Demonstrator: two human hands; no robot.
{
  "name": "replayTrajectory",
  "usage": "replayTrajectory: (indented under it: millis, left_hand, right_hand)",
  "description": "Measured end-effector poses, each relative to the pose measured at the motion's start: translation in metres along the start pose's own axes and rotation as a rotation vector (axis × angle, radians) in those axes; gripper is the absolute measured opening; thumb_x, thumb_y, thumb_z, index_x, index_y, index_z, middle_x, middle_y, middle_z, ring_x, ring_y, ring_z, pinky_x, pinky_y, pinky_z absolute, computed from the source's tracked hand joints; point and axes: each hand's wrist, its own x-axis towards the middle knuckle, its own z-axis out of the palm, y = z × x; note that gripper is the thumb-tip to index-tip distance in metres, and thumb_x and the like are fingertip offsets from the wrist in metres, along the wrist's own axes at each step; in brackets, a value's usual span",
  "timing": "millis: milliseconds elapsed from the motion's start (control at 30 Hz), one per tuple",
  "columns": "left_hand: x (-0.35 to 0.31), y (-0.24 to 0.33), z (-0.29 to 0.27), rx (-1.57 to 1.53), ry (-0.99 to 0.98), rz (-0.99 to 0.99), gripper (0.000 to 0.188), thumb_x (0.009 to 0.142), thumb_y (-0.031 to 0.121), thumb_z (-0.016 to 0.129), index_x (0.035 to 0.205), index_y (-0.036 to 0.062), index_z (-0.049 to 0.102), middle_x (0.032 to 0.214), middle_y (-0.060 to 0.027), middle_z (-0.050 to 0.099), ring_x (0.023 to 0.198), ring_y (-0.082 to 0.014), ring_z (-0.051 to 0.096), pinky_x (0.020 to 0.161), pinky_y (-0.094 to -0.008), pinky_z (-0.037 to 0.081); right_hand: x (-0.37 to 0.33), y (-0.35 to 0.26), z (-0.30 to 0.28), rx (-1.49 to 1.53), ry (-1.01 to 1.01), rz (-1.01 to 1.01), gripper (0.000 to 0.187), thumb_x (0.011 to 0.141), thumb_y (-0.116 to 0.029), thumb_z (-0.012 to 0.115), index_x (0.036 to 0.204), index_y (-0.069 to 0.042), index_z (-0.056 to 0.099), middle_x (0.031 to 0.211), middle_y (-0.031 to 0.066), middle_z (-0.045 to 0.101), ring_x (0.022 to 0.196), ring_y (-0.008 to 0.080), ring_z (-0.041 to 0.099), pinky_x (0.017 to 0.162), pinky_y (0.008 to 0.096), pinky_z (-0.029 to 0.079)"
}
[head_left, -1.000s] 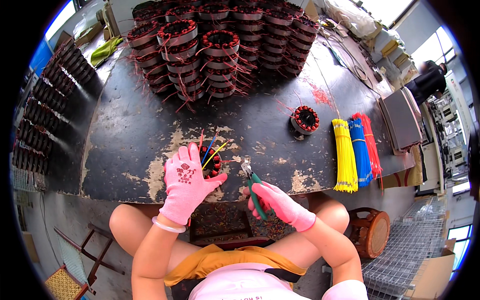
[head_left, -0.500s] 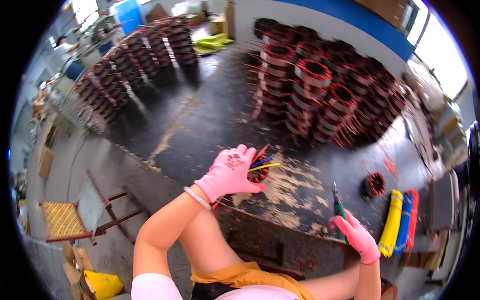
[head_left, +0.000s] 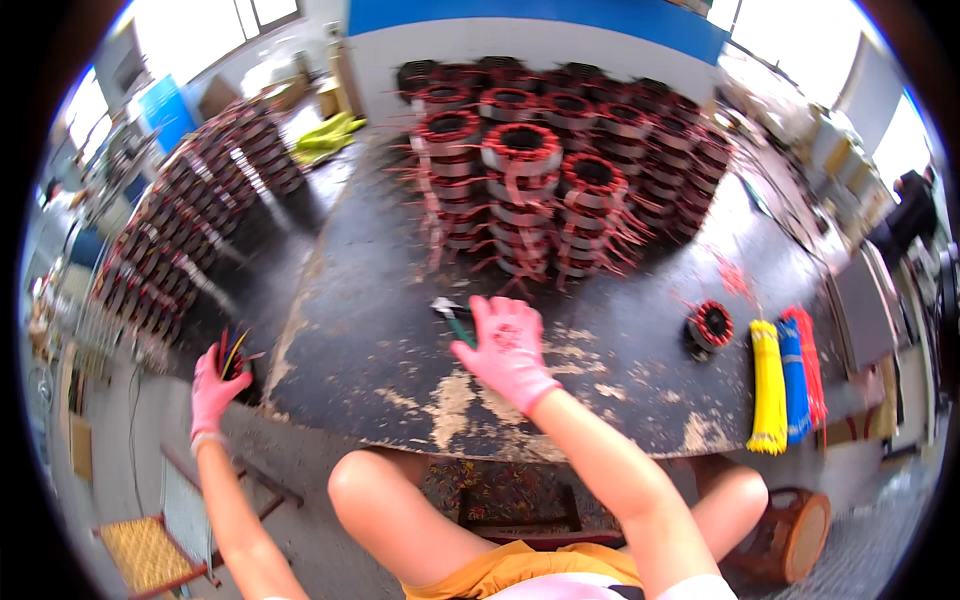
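Note:
At the table's left edge, my left hand in a pink glove is closed around a small wire-wound stator. The stator is mostly hidden, and its coloured lead wires stick up past the thumb. My right hand, also gloved in pink, is over the middle of the table. Green-handled pliers sit between its thumb and fingers, jaws pointing away to the left; the palm hides the handle ends. Another stator with red windings stands alone on the right side of the table.
Tall stacks of stators fill the back of the worn black table; more stacked stators line the far left. Yellow, blue and red wire bundles lie at the right edge. A chair stands lower left.
My left hand has carried the stator from the table's middle to its left edge. My right hand has brought the pliers from the front right to the middle. The view has shifted.

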Motion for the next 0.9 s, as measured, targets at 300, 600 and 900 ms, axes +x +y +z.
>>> replayTrajectory:
  millis: [300, 600, 900]
  left_hand:
    - [0.014, -0.067, 0.013, -0.585, -0.264, -0.069, 0.097, 0.072, -0.007, 0.072, 0.16, 0.0042, 0.033, 0.14, -0.0068, 0.055, 0.114, -0.0163, 0.058, 0.093, -0.0271, 0.05]
    - [0.028, -0.09, 0.019, -0.697, -0.359, -0.046, 0.104, 0.064, -0.01, 0.075, 0.159, 0.0057, 0.035, 0.123, -0.0022, 0.06, 0.091, -0.0125, 0.058, 0.079, -0.0271, 0.052]
    - [-0.005, 0.012, -0.012, -0.079, -0.191, -0.079, 0.105, 0.059, 0.037, 0.092, 0.149, 0.0039, 0.05, 0.146, -0.0178, 0.053, 0.139, -0.0326, 0.049, 0.116, -0.0378, 0.039]
  right_hand:
    - [-0.093, 0.081, -0.041, 0.353, 0.019, -0.472, 0.07, 0.094, -0.047, 0.061, 0.148, -0.004, 0.048, 0.154, 0.0218, 0.046, 0.145, 0.0388, 0.04, 0.124, 0.0528, 0.024]
    - [-0.074, 0.227, -0.055, 0.142, 0.072, -0.33, 0.062, 0.094, -0.04, 0.063, 0.143, -0.004, 0.054, 0.151, 0.02, 0.051, 0.142, 0.0369, 0.045, 0.121, 0.0525, 0.03]
    - [-0.136, 0.266, -0.124, -0.048, 0.378, -0.02, 0.071, 0.077, -0.006, 0.075, 0.144, -0.005, 0.051, 0.146, 0.0181, 0.053, 0.139, 0.0395, 0.045, 0.12, 0.0507, 0.032]
